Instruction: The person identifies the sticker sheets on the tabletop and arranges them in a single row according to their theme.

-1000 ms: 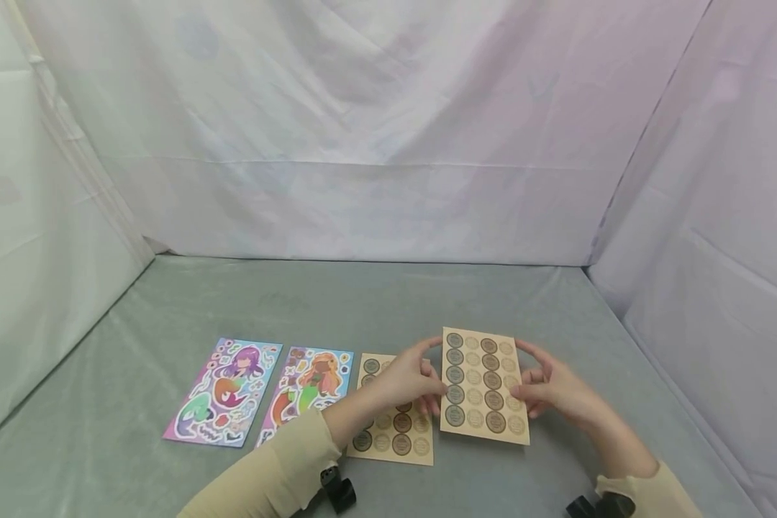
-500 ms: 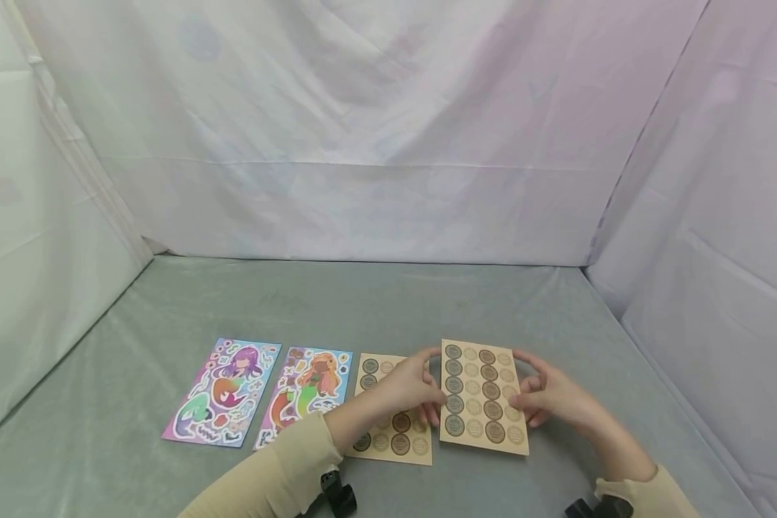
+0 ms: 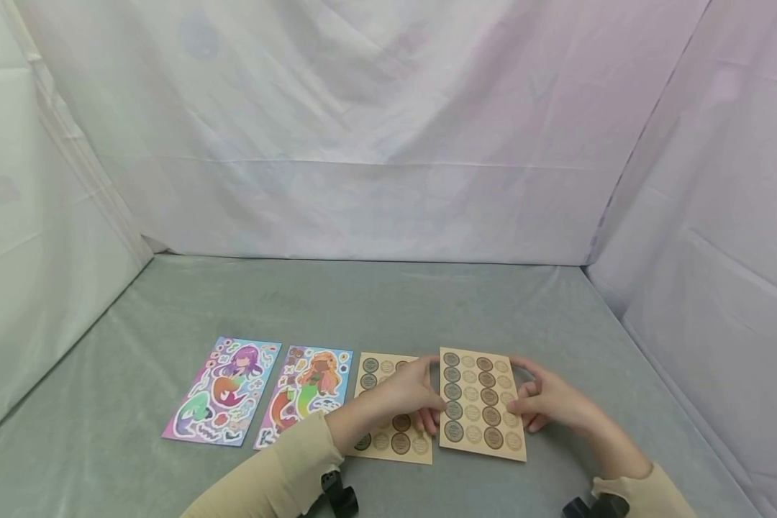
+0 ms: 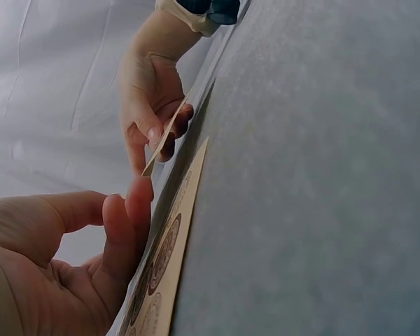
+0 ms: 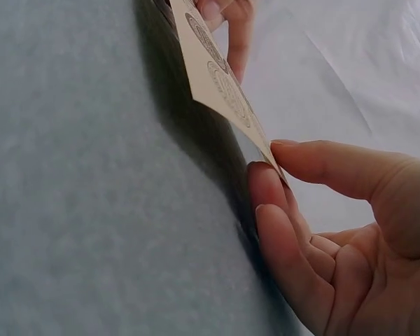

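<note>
A tan sticker sheet (image 3: 473,414) with columns of round brown labels is held by its two sides, slightly above the table. My left hand (image 3: 406,392) grips its left edge, thumb near the front face. On the opposite edge my right hand (image 3: 549,397) pinches it between thumb and fingers; the right wrist view shows the sheet (image 5: 220,94) tilted over its shadow. Beneath my left hand lies a second tan sticker sheet (image 3: 382,446), partly hidden by that hand; the left wrist view shows its corner (image 4: 185,210).
Two colourful mermaid sticker sheets lie to the left, one purple-haired (image 3: 223,392) and one orange-haired (image 3: 311,388), the latter partly covered by my left sleeve (image 3: 278,467). Grey cloth covers the table (image 3: 362,302). White curtains (image 3: 362,201) close off the back and sides.
Both hands have lowered the held tan sticker sheet toward the table and toward me, with a very slight shift left. The lying sheets have stayed in place.
</note>
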The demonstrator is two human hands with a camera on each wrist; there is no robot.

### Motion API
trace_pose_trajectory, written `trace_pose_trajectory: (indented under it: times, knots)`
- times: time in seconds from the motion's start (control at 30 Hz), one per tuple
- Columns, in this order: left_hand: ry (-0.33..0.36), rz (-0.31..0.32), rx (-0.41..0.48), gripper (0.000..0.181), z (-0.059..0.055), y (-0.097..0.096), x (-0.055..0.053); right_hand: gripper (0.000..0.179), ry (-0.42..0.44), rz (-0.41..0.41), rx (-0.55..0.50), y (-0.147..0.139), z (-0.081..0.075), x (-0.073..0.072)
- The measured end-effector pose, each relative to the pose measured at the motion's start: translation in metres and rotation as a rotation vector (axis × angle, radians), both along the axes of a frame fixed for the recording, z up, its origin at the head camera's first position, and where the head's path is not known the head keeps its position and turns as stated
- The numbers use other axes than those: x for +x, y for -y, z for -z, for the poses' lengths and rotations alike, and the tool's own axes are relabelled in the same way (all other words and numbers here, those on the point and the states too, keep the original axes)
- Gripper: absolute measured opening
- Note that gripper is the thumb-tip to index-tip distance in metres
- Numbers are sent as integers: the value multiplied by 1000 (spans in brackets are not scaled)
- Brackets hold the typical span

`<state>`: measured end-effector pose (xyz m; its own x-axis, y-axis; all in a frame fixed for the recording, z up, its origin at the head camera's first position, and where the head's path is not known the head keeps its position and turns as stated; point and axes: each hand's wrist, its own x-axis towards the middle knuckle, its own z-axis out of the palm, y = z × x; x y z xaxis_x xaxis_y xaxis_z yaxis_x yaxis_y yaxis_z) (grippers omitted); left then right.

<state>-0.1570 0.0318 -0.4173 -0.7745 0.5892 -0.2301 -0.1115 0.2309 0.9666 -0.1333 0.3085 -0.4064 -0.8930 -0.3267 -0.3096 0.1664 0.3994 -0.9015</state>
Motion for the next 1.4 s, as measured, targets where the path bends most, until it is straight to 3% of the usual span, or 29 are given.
trace_pose_trajectory:
  times: [1.4]
  knots:
    - [29,20,-1,88,0,-3,4,95,-41,28,87,3,4,-1]
